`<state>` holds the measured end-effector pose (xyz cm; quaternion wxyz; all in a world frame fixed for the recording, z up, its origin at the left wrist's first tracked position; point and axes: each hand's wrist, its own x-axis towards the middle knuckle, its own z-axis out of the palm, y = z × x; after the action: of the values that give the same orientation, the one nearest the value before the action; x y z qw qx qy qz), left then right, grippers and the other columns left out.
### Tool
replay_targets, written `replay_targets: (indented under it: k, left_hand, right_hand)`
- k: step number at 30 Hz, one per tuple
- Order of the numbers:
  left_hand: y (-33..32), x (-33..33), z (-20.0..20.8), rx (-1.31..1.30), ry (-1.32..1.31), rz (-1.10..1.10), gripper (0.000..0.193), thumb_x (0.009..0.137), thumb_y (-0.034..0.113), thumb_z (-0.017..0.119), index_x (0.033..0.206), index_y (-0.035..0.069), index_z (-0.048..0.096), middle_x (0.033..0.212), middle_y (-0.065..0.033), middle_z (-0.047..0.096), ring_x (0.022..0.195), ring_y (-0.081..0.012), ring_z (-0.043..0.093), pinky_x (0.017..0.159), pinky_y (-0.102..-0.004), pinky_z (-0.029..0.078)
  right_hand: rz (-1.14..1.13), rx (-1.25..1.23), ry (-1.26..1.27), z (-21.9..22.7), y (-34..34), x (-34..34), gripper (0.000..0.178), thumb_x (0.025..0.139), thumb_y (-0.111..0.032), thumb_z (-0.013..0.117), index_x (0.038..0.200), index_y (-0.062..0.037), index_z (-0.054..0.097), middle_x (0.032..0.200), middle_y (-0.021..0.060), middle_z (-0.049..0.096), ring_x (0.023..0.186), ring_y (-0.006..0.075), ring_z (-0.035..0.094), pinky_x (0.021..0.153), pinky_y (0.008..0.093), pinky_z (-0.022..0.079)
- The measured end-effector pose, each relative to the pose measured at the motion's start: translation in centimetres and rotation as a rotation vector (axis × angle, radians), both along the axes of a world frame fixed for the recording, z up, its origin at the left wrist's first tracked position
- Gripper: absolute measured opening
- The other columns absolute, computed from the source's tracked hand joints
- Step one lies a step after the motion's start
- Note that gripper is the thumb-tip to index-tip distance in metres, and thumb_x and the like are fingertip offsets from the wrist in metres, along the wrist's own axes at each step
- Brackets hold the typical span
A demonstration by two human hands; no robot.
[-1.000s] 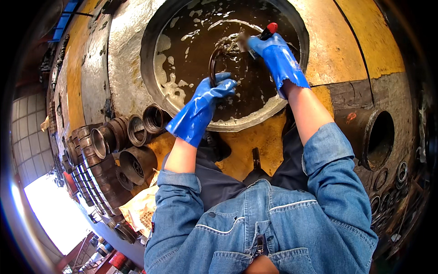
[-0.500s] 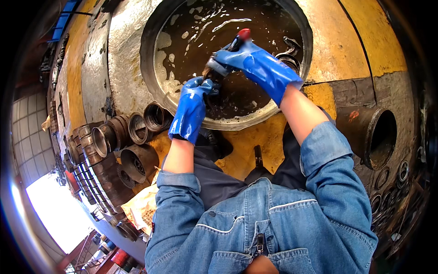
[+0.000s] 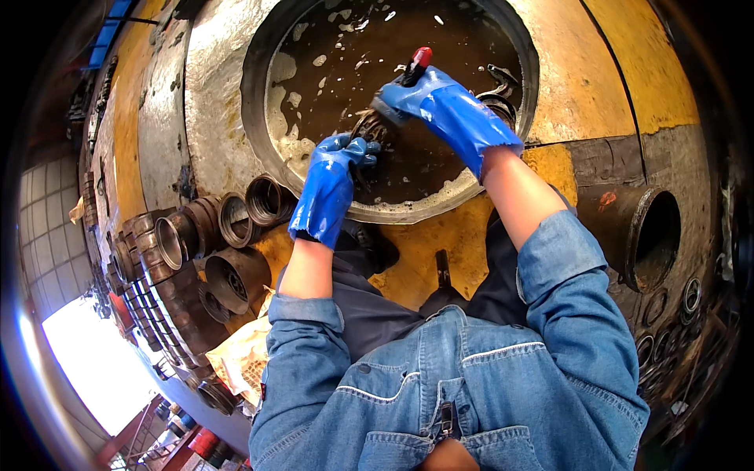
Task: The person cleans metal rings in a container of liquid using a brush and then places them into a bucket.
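Note:
Both my hands wear blue rubber gloves over a wide round tub (image 3: pixel 255 102) of murky brown liquid with foam patches. My left hand (image 3: pixel 339 155) is closed round a dark, ribbed metal part (image 3: pixel 372 125), low over the liquid near the tub's near-left side. Closed on a brush with a red-tipped black handle (image 3: pixel 418 64), my right hand (image 3: pixel 412 96) is just beyond and right of that part. The brush's working end is blurred and partly hidden by the glove, close against the metal part. Fingers of my left hand cover the part's lower portion.
Metal rings (image 3: pixel 498 106) sit inside the tub at its right side. Several ring-shaped metal parts (image 3: pixel 269 199) line the floor at left. A large pipe section (image 3: pixel 628 235) lies at right, with smaller rings (image 3: pixel 691 298) below it. A crumpled paper bag (image 3: pixel 238 359) is beside my left arm.
My right hand has shifted slightly, and the brush's handle still points up and away. More of the ribbed part shows between my hands. Ripples on the liquid have changed; my left hand barely moved.

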<state>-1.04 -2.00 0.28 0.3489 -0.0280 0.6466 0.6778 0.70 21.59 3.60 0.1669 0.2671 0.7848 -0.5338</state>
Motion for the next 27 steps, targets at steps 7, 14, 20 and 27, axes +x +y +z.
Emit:
replay_targets:
  k: [7,14,20,27]
  left_hand:
    - [1.5,-0.1,1.0,-0.063,-0.153,-0.136,0.028,0.099,0.012,0.069,0.120,-0.005,0.065,0.099,-0.0127,0.073,0.084,-0.0197,0.069,0.072,-0.0337,0.056]
    - [3.4,0.4,-0.2,0.146,-0.021,-0.098,0.030,0.097,0.010,0.070,0.121,-0.008,0.067,0.103,-0.0140,0.075,0.092,-0.0221,0.073,0.081,-0.0311,0.057]
    - [2.9,0.6,-1.4,0.177,-0.191,-0.213,0.033,0.099,0.022,0.072,0.120,-0.004,0.066,0.102,-0.0104,0.074,0.094,-0.0187,0.071,0.090,-0.0327,0.058]
    - [0.3,-0.3,-0.6,-0.066,0.103,-0.089,0.031,0.099,0.017,0.063,0.119,-0.006,0.068,0.096,-0.0121,0.074,0.085,-0.0201,0.069,0.082,-0.0332,0.058]
  right_hand:
    - [-0.041,0.237,-0.086,-1.3,2.5,1.0,0.040,0.082,-0.034,0.070,0.109,-0.0052,0.076,0.106,0.0212,0.075,0.102,0.0358,0.073,0.091,0.0405,0.056]
    - [-0.296,0.124,0.076,-0.4,4.3,2.2,0.041,0.085,-0.038,0.072,0.107,-0.0028,0.075,0.103,0.0199,0.076,0.098,0.0339,0.074,0.090,0.0407,0.056]
    - [-0.341,0.115,0.149,-0.4,4.4,2.8,0.040,0.084,-0.036,0.073,0.103,-0.0007,0.074,0.091,0.0184,0.074,0.087,0.0314,0.072,0.085,0.0408,0.055]
    - [-0.012,-0.378,0.363,1.7,1.7,2.7,0.043,0.089,-0.045,0.074,0.109,-0.0071,0.078,0.096,0.0042,0.075,0.091,0.0135,0.066,0.085,0.0289,0.051]
